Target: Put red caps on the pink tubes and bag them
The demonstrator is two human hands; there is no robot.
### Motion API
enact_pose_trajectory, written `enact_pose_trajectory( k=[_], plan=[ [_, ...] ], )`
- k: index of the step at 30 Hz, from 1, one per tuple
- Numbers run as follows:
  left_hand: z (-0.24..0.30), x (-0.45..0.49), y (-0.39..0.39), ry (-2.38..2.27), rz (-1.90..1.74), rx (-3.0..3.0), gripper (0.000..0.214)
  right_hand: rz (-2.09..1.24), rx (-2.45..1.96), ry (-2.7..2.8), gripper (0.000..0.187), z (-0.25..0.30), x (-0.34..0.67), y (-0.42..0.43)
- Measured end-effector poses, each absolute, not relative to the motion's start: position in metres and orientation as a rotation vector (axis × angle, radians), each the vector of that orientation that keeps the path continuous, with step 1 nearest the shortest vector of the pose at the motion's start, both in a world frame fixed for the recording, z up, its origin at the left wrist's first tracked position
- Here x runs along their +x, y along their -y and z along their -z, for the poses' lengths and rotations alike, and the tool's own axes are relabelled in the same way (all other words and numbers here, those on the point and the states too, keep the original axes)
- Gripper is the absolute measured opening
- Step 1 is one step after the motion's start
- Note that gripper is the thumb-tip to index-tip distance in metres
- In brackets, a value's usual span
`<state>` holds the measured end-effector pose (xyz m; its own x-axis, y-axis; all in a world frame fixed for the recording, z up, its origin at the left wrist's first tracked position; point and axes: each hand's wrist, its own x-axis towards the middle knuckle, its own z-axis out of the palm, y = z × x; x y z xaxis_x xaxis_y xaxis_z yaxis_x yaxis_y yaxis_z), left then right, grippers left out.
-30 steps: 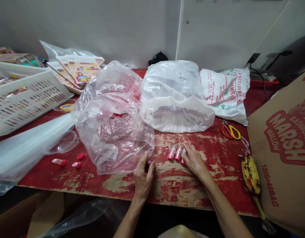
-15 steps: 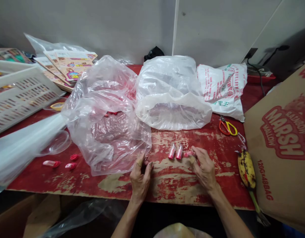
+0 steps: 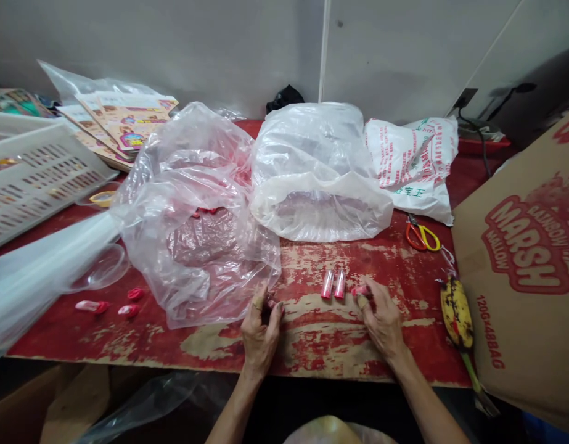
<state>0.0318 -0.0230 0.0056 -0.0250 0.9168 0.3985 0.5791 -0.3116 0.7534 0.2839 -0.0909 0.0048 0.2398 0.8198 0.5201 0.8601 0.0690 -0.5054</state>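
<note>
Two small clear tubes with pink lower parts stand side by side on the worn red table (image 3: 321, 351): the left tube (image 3: 327, 285) and the right tube (image 3: 339, 285). Just right of them, my right hand (image 3: 383, 324) has its fingers closed round a similar pink-red tube (image 3: 359, 290), partly hidden. My left hand (image 3: 259, 339) rests by the front corner of a crumpled clear plastic bag (image 3: 196, 265). Its fingers are curled around something small and dark reddish, mostly hidden. Farther left lie a pink-and-red tube (image 3: 92, 306) and two small red pieces (image 3: 128, 311).
Behind are a white plastic bag (image 3: 321, 216) and a printed white sack (image 3: 411, 166). Scissors (image 3: 423, 237), a spotted banana (image 3: 457, 314) and a large carton (image 3: 519, 320) stand right. A white basket (image 3: 44, 172), cards (image 3: 136, 117) and clear lid (image 3: 103, 268) lie left.
The two tubes have shifted a little to the right on the table. The tube in my right hand has also moved slightly right. My left hand stays nearly still.
</note>
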Motion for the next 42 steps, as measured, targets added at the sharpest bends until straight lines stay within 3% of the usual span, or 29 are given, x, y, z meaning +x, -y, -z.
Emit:
enact_pose_trajectory(
  k=[8, 14, 17, 20, 27, 31, 36, 39, 42],
  plan=[
    [-0.001, 0.032, 0.022, -1.569, -1.262, 1.925, 0.047, 0.094, -1.787, 1.558, 0.042, 0.001, 0.286, 0.093],
    [-0.003, 0.033, 0.022, -1.617, -1.269, 1.863, 0.052, -0.094, -1.867, 1.222, 0.058, -0.021, 0.282, 0.101],
    [-0.007, 0.033, 0.021, -1.572, -1.271, 1.926, 0.046, -0.374, -1.765, 1.303, 0.064, -0.045, 0.258, 0.099],
    [-0.009, 0.033, 0.018, -1.514, -1.289, 2.025, 0.037, -0.603, -1.698, 1.686, 0.056, -0.055, 0.218, 0.086],
    [-0.009, 0.032, 0.013, -1.582, -1.150, 2.140, 0.033, -0.492, -1.915, 2.026, 0.059, -0.037, 0.154, 0.054],
    [-0.012, 0.038, 0.013, -1.571, -0.984, 2.308, 0.036, -0.459, -1.791, 1.970, 0.050, -0.046, 0.183, 0.062],
    [-0.016, 0.045, 0.014, -1.570, -0.824, 2.414, 0.028, -0.249, -2.337, 1.547, 0.040, -0.056, 0.250, 0.059],
    [-0.018, 0.048, 0.016, -1.556, -0.784, 2.416, 0.024, -0.362, -2.493, 1.585, 0.039, -0.049, 0.272, 0.051],
    [-0.018, 0.050, 0.019, -1.548, -0.786, 2.428, 0.022, -0.431, -2.366, 1.724, 0.032, -0.039, 0.280, 0.047]
  ],
)
